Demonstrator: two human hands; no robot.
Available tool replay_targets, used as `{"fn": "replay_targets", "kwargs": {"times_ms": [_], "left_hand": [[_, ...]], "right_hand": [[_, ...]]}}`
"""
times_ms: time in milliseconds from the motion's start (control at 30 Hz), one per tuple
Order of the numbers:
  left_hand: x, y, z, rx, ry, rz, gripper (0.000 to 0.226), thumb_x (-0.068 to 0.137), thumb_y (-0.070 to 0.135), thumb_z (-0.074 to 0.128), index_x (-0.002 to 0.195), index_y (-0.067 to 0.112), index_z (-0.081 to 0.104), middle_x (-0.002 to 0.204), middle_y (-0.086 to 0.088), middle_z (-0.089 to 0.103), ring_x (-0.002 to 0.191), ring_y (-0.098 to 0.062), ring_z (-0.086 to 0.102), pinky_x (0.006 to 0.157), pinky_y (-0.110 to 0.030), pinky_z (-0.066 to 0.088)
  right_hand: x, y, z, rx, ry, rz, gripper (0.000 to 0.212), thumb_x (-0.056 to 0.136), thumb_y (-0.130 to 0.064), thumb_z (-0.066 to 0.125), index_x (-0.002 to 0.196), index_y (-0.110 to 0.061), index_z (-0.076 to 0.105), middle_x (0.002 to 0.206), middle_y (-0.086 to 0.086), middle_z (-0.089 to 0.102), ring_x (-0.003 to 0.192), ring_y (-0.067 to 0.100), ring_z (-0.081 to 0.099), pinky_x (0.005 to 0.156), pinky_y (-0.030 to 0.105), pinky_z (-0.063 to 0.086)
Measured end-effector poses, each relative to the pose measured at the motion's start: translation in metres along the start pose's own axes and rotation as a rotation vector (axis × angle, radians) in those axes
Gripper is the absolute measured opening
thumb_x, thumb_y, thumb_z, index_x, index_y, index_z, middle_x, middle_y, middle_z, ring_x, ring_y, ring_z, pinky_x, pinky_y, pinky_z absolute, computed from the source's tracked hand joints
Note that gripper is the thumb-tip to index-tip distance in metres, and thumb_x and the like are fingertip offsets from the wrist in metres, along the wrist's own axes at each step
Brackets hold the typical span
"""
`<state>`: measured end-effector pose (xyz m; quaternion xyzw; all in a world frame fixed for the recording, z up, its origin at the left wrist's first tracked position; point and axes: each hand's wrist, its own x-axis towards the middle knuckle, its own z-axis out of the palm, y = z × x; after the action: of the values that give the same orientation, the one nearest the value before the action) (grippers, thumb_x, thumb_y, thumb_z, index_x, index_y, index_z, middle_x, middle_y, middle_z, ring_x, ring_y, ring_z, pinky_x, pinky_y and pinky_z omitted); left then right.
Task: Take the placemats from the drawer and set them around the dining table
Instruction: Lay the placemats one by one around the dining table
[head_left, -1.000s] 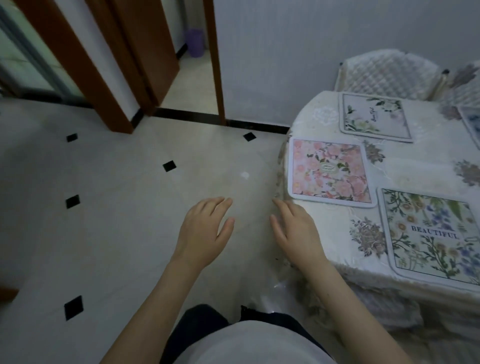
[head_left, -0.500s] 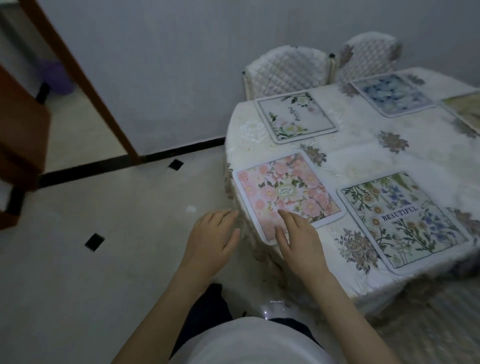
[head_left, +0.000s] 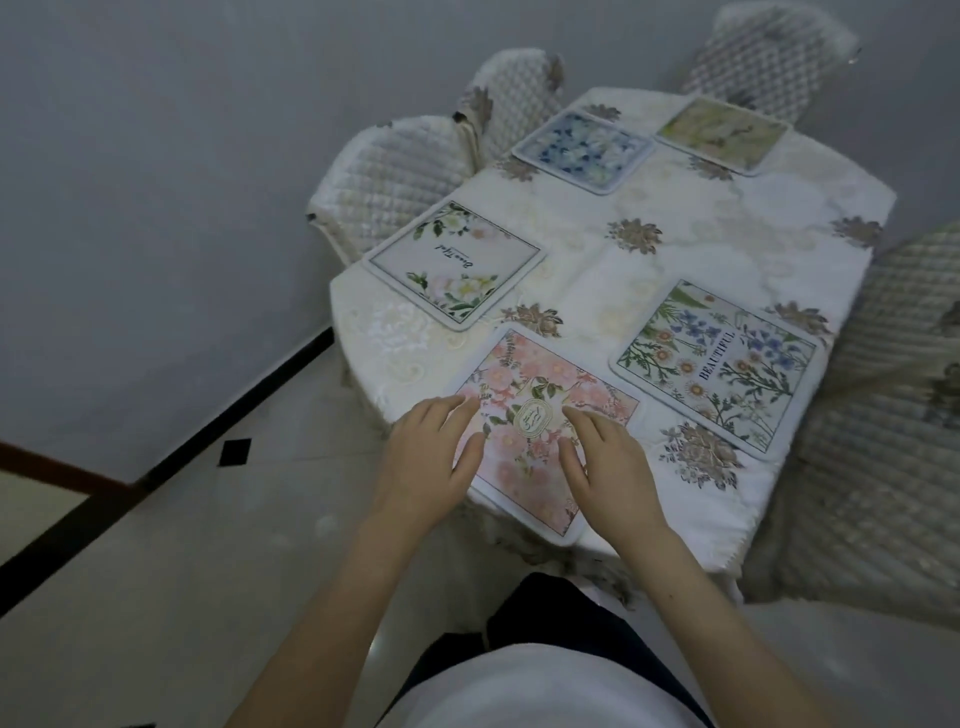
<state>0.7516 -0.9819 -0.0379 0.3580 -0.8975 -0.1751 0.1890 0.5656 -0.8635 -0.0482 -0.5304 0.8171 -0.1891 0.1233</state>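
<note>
Five placemats lie on the dining table (head_left: 691, 249), none stacked, each apart from its neighbours. Nearest the person: pink floral placemat (head_left: 540, 410), set at the table's near edge, its near corner reaching to or slightly past the rim. Left hand (head_left: 426, 462) rests flat on its left margin, fingers straight and close together, thumb out to the side. Right hand (head_left: 610, 467) lies flat on the lower right part, fingers straight and slightly spread. Neither hand pinches or lifts anything.

Others: the "BEAUTIFUL" placemat (head_left: 722, 364) to the right; white placemat with script (head_left: 454, 265) toward the wall side; blue floral placemat (head_left: 584, 150) and yellow-green placemat (head_left: 722, 134) at the far end. Quilted chairs (head_left: 395, 182) stand tucked around the table. The drawer is not in view.

Judgement: laying-out looks nearly done; step in hand is smoothing or squaring the pink mat. Next move probably calls for a small slide inward with flat palms so the corner does not overhang, light pressure only, since the cloth beneath may drag and wrinkle.
</note>
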Motion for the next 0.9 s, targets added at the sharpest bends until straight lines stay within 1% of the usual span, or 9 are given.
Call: {"fn": "replay_targets", "kwargs": {"times_ms": [133,200,267,367,467,567,700,800,900], "left_hand": [[0.023,-0.012,0.028,-0.023,-0.093,0.038,0.044,0.092,0.036,0.04,0.124,0.014,0.062,0.123,-0.001,0.062,0.113,-0.02,0.056,0.09,-0.043,0.049],[0.037,-0.014,0.035,-0.008,-0.135,0.052,0.044,0.092,0.036,0.039,0.124,0.015,0.062,0.123,-0.001,0.062,0.113,-0.02,0.056,0.091,-0.042,0.049],[0.052,-0.015,0.036,0.005,-0.175,0.084,0.045,0.093,0.036,0.038,0.125,0.015,0.061,0.123,-0.001,0.062,0.114,-0.019,0.055,0.093,-0.041,0.047],[0.082,-0.017,0.034,0.018,-0.193,0.139,0.046,0.094,0.037,0.036,0.125,0.014,0.06,0.123,0.0,0.062,0.114,-0.019,0.054,0.094,-0.04,0.047],[0.109,-0.017,0.034,0.016,-0.187,0.169,0.047,0.094,0.038,0.034,0.128,0.015,0.059,0.125,0.0,0.06,0.116,-0.018,0.052,0.095,-0.037,0.045],[0.13,-0.016,0.039,0.018,-0.224,0.216,0.049,0.095,0.039,0.033,0.129,0.014,0.058,0.127,-0.001,0.06,0.118,-0.02,0.052,0.095,-0.038,0.045],[0.146,-0.023,0.053,0.033,-0.29,0.3,0.048,0.095,0.037,0.033,0.128,0.013,0.059,0.126,-0.001,0.061,0.118,-0.02,0.052,0.096,-0.038,0.044],[0.156,-0.037,0.064,0.021,-0.374,0.314,0.053,0.095,0.041,0.027,0.131,0.016,0.056,0.129,0.0,0.058,0.122,-0.018,0.048,0.1,-0.037,0.042],[0.165,-0.052,0.068,0.01,-0.437,0.318,0.06,0.092,0.045,0.021,0.133,0.016,0.054,0.132,0.0,0.056,0.123,-0.019,0.046,0.101,-0.035,0.04]], "right_hand": [[0.016,0.011,0.009,0.005,0.001,0.07,0.049,0.098,-0.036,0.032,0.139,-0.013,0.047,0.135,0.004,0.054,0.125,0.023,0.048,0.102,0.04,0.041],[0.027,0.018,0.012,0.028,0.016,0.102,0.049,0.098,-0.036,0.032,0.139,-0.013,0.047,0.135,0.004,0.055,0.123,0.023,0.049,0.1,0.041,0.042],[0.037,0.023,0.013,0.05,0.035,0.132,0.044,0.1,-0.032,0.036,0.139,-0.013,0.046,0.134,0.004,0.055,0.122,0.023,0.049,0.101,0.041,0.042],[0.052,0.028,0.01,0.059,0.053,0.159,0.042,0.101,-0.029,0.039,0.14,-0.014,0.045,0.136,0.004,0.053,0.123,0.023,0.048,0.102,0.041,0.041],[0.065,0.029,0.004,0.056,0.069,0.171,0.044,0.101,-0.032,0.035,0.141,-0.015,0.044,0.135,0.004,0.053,0.123,0.023,0.047,0.101,0.039,0.04],[0.072,0.029,-0.001,0.073,0.096,0.209,0.05,0.098,-0.036,0.029,0.14,-0.015,0.045,0.137,0.003,0.052,0.124,0.022,0.047,0.102,0.039,0.04],[0.074,0.031,0.007,0.09,0.133,0.275,0.048,0.098,-0.034,0.032,0.139,-0.014,0.046,0.133,0.004,0.055,0.121,0.023,0.05,0.099,0.04,0.042],[0.073,0.034,0.018,0.088,0.117,0.363,0.042,0.101,-0.028,0.037,0.139,-0.012,0.046,0.135,0.006,0.054,0.122,0.026,0.049,0.099,0.043,0.042],[0.072,0.036,0.031,0.13,0.064,0.502,0.042,0.101,-0.028,0.038,0.14,-0.013,0.043,0.138,0.007,0.05,0.123,0.027,0.047,0.099,0.04,0.041]]}}
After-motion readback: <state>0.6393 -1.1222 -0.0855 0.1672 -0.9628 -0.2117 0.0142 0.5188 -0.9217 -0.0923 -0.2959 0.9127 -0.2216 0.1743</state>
